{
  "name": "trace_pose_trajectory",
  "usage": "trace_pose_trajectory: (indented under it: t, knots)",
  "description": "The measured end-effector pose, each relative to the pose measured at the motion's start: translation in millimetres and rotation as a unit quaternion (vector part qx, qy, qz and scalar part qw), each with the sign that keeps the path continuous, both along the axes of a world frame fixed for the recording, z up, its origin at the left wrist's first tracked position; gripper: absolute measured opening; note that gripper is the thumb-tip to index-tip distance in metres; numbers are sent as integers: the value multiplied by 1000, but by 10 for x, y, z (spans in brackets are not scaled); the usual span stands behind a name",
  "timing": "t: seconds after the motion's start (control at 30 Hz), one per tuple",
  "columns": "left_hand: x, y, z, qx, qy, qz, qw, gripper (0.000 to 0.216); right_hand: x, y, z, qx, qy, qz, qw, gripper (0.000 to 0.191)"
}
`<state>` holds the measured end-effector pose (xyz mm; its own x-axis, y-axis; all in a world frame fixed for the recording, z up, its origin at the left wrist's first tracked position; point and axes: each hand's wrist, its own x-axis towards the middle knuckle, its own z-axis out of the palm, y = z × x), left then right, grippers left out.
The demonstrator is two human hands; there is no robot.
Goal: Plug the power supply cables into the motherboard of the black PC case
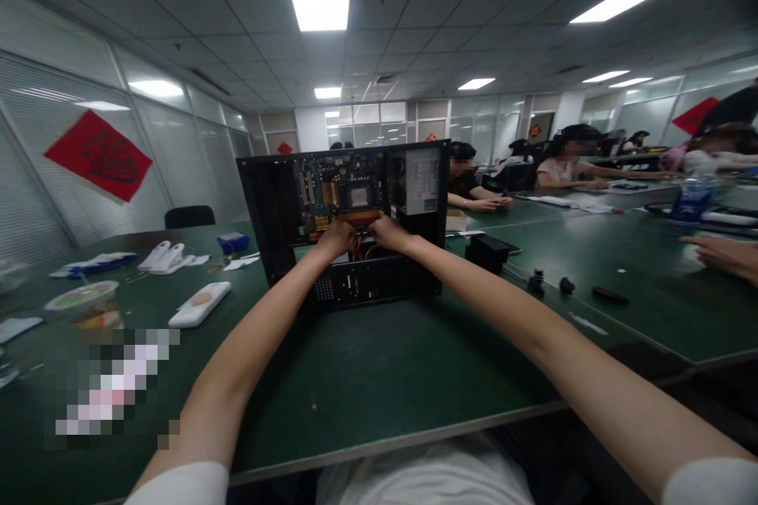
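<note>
Computer case [379,279], open side nearest, long axis sideways; hands [336,240] [389,235] at orange strip [361,217], grip unclear.

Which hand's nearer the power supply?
The right hand, at the end of the orange slots nearer the power supply; the left hand is by their opposite end.

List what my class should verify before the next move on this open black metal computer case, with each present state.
1. Open side of the black metal computer case faces the worker: ok.
2. Left hand and right hand both at the dark circuit board's lower part: ok.
3. That lower part fully visible: not ok, hands partly cover it.
4. Fingers clear of the thin reddish cables: cannot tell.
5. White rounded rectangular device apart from case: ok.
</note>
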<state>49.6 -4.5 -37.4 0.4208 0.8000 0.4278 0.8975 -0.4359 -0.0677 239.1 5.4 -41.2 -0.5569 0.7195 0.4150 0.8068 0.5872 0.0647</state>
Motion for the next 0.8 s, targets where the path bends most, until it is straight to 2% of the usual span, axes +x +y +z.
trace_pose_trajectory:
  t: [0.13, 0.2, 0.3, 0.4, 0.6, 0.67, 0.8]
  knots:
    - [5, -233, -11, 44, -46, 11, 998, 31, 153, -165, 12, 34, -13, 2, 999, 34]
    - [66, -426, -44, 36, -57, 12, 998, 35, 329, -287, -16, 75, -34, 12, 997, 36]
    - [208, -719, -138, 13, -51, -2, 999, 50, 688, -443, -74, 148, -94, 64, 982, 39]
    - [316, -894, -238, 19, -45, -15, 999, 50, 1079, -494, -99, 205, -161, 136, 956, 41]
    - [311, -884, -304, 50, -18, -26, 998, 46, 1639, -367, -49, 325, -280, 273, 861, 35]
    - [295, -871, -307, 60, -8, -34, 998, 45, 1721, -342, -34, 333, -285, 293, 850, 36]
    - [290, -880, -311, 69, -5, -35, 997, 44, 1783, -365, -5, 308, -293, 298, 855, 32]
